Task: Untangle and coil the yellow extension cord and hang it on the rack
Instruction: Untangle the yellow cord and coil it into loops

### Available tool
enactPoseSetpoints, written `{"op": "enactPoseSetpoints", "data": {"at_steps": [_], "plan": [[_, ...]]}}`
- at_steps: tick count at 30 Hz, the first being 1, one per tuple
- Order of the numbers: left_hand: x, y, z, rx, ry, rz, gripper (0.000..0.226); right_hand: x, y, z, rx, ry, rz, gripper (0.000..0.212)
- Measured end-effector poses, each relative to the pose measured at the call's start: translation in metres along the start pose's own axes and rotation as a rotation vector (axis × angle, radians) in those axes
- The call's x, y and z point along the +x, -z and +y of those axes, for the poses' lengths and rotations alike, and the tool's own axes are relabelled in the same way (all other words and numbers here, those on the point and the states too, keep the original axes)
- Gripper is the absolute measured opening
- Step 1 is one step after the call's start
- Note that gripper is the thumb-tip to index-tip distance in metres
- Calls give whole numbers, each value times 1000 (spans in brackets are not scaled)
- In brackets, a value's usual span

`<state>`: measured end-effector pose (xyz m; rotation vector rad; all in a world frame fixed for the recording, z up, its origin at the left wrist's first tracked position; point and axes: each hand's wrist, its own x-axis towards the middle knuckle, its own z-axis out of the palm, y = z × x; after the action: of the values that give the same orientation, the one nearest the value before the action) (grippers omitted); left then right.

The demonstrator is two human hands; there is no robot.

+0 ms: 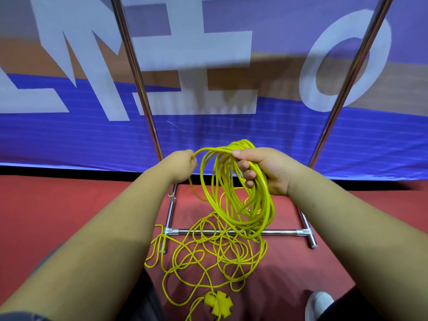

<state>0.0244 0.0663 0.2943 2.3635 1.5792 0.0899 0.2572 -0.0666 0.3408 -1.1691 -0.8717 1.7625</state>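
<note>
Near the centre of the frame, the right hand [271, 172] held a bundle of finished loops of the yellow extension cord [261, 205]. Its fingers [246, 174] were curled through the loops from below and the thumb was pressed on top, so the coil hung from the palm above the base bar [280, 232] of the rack [342, 100]. Just to the left, the left hand [183, 166] was closed in a fist round a single strand that ran across to the top of the coil. Only the back of that hand showed, so how each finger lay could not be told. Lower in the frame, much of the cord lay in a loose tangle [208, 256] on the red floor [69, 205], partly draped over the base bar, with the yellow socket block [218, 302] near the bottom edge. A blue banner [69, 135] stood behind the rack.

The step in hand looked to be laying another loop onto the coil, with a good share of the cord not yet gathered. To do it well, the left hand would let the strand slide through a loose grip and shake crossings free before they reached the coil. It would also match each new loop to those already hanging. The strand would need lifting clear of the base bar so it did not snag. The right hand would need to grip firmly enough that no loop slipped off.
</note>
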Motion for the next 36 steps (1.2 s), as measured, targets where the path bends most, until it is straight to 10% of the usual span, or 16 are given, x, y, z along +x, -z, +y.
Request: {"op": "enactPoseSetpoints", "data": {"at_steps": [8,12,16,20,26,36], "plan": [[-10,-7,-26,-7,295,-213,44,-2,13,-18,232,125,94,21],[-7,-1,-16,-178,414,-47,46,1,18,-16,234,148,152,27],[-13,6,2,-312,268,44,6,6,22,-13,304,170,214,24],[-21,7,16,-374,169,-213,35,7,26,-15,332,166,244,16],[-29,12,16,120,-134,-166,24,9,23,-13,304,174,277,24],[-52,44,13,-462,-213,-245,28,9,23,-12,423,181,312,20]]}}
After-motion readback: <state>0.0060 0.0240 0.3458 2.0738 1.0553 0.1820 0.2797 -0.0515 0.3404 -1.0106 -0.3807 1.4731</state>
